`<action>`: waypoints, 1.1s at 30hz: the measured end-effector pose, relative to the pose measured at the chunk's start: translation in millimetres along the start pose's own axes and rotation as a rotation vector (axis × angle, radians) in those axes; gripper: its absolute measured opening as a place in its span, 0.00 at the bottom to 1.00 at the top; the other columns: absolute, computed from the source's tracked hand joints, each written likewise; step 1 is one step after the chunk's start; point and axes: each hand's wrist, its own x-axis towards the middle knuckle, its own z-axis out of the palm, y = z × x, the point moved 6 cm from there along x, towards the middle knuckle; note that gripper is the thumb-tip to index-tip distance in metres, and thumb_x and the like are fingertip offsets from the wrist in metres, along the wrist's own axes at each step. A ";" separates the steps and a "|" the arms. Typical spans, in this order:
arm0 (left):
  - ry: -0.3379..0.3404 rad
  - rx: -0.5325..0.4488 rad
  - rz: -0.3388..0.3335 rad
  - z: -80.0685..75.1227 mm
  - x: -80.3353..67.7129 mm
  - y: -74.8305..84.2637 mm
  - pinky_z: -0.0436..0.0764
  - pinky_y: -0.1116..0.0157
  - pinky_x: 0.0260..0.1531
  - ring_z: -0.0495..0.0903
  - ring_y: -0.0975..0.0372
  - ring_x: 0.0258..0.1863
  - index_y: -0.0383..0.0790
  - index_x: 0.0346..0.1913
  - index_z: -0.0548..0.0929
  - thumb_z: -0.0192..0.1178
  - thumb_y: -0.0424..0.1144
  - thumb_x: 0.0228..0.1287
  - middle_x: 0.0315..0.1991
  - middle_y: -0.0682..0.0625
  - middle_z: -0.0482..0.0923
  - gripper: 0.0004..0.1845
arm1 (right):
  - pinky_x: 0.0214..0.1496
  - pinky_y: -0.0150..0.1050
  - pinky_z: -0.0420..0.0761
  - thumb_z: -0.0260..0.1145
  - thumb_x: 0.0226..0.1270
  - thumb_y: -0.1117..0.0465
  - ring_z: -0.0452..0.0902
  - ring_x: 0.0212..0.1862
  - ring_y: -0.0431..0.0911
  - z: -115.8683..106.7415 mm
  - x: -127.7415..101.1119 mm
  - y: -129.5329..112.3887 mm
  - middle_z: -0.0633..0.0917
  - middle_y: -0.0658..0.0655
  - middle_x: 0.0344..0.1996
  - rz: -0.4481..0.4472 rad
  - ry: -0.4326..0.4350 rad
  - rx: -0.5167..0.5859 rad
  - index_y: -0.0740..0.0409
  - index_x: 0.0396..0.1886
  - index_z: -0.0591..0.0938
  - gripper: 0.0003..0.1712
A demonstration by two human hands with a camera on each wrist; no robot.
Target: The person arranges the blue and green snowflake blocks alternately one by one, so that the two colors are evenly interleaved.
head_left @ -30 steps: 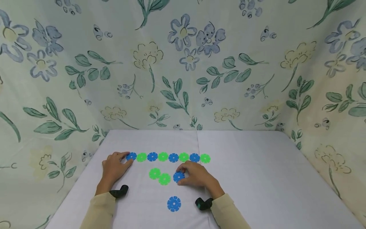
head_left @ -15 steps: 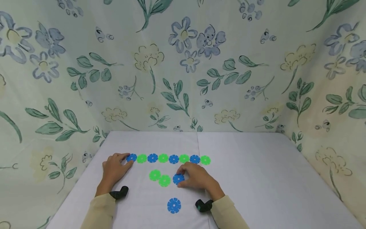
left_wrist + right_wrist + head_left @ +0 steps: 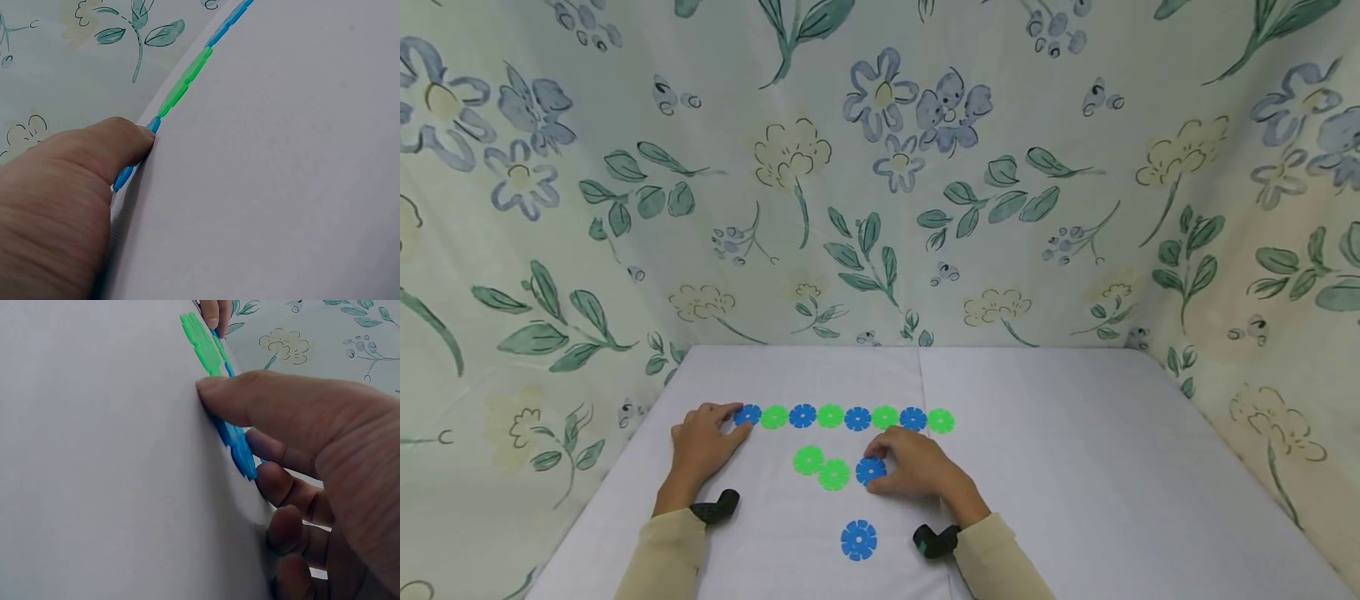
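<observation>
A floral cloth [image 3: 880,208] fills the upper frame of the head view, its pattern cut off at the edges, above a white table [image 3: 1045,450]. Just below centre, the right hand [image 3: 917,467] pinches a blue disc [image 3: 871,472] between thumb and fingers; whether the disc is lifted cannot be told. The right wrist view shows it almost edge-on, partly covered by the thumb, with the other fingers bent behind. At centre left, the left hand [image 3: 702,440] holds the end blue disc [image 3: 748,415] between thumb and index finger; in its wrist view, the thumb hides that disc's middle and the remaining fingers are out of sight. From there a row of alternating green and blue discs [image 3: 857,418] runs rightward to the end green disc [image 3: 941,421]. Left of the right hand's disc lie two touching green discs [image 3: 808,460]; a loose blue disc [image 3: 859,540] sits at lower centre. Both forearms reach in from the bottom edge, which cuts off the beige sleeves [image 3: 662,554].
</observation>
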 end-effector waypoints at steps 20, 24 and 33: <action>0.000 -0.004 -0.010 1.5 0.8 -0.9 0.62 0.47 0.45 0.74 0.45 0.56 0.48 0.64 0.81 0.64 0.56 0.64 0.57 0.39 0.79 0.28 | 0.50 0.37 0.78 0.77 0.47 0.38 0.75 0.42 0.33 -4.1 1.0 -3.8 0.81 0.34 0.40 -0.054 0.110 -0.085 0.34 0.41 0.82 0.22; -0.002 -0.003 -0.009 2.1 0.8 -0.7 0.63 0.46 0.45 0.74 0.44 0.56 0.48 0.64 0.80 0.64 0.56 0.65 0.57 0.39 0.79 0.28 | 0.49 0.38 0.78 0.77 0.46 0.38 0.76 0.43 0.33 -10.7 -1.0 -7.9 0.82 0.35 0.40 -0.068 0.137 -0.075 0.34 0.41 0.83 0.22; -0.006 0.003 -0.014 2.5 0.6 0.4 0.64 0.46 0.45 0.74 0.44 0.56 0.47 0.64 0.80 0.63 0.57 0.65 0.58 0.38 0.78 0.28 | 0.44 0.37 0.78 0.75 0.48 0.39 0.77 0.43 0.35 -31.9 -5.7 -13.2 0.82 0.36 0.41 -0.040 0.191 -0.080 0.34 0.45 0.84 0.23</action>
